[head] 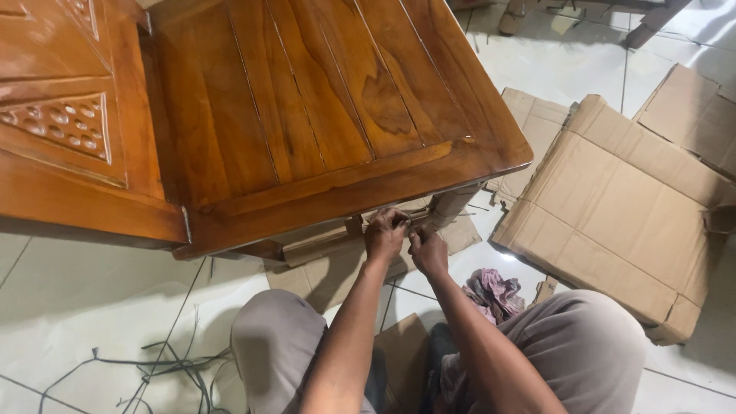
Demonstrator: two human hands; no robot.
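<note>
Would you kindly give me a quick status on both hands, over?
Left hand and right hand together under the wooden chair seat front edge. Held item hidden by fingers. Flattened cardboard alongside, crumpled rag near knee.

Chair seat (322, 107) ahead, both hands under its front rail, left hand (386, 234) beside right hand (429, 251), cardboard (621, 207) on floor (92, 307) at right, rag (494, 293) by right knee, cords (165, 368) at left.
</note>
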